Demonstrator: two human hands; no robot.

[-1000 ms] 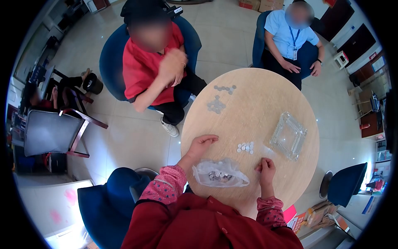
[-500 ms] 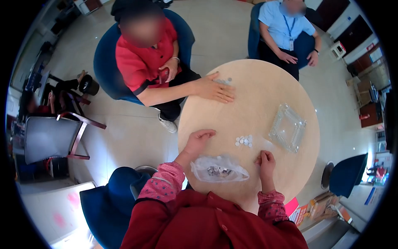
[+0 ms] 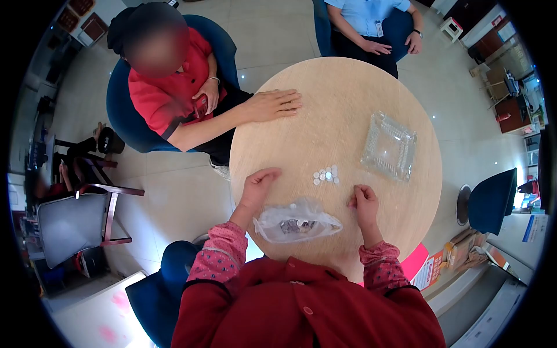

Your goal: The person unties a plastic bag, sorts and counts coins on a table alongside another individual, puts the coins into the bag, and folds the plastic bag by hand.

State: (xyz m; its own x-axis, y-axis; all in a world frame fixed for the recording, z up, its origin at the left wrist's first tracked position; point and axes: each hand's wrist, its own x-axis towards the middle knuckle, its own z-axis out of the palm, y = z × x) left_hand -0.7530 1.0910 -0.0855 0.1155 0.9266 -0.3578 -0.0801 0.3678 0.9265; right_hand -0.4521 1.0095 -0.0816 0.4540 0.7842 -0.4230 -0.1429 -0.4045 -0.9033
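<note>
My left hand (image 3: pixel 259 184) rests at the left part of the table, its fingers pressed together and pointing right, with nothing visible in them. My right hand (image 3: pixel 365 200) is closed in a pinch over the tabletop; whatever its fingertips may hold is hidden. Between and slightly beyond the hands lies a small group of silvery coins (image 3: pixel 326 174), flat on the wood. Nearer my body, a thin white plastic bag (image 3: pixel 270 225) lies open with a heap of coins (image 3: pixel 297 226) inside. The left hand is just beyond the bag, apart from it.
The round wooden table (image 3: pixel 336 98) carries a clear plastic container (image 3: pixel 390 147) at the right. A co-worker's hand (image 3: pixel 272 105) lies flat near the far left edge. Another seated person (image 3: pixel 371 23) is at the back. A blue chair (image 3: pixel 492 200) stands at the right.
The view has shifted, moving the table up and left. The co-worker's hand has slid towards the table's left edge, and the coins beside it no longer show. My hands keep nearly the same pose.
</note>
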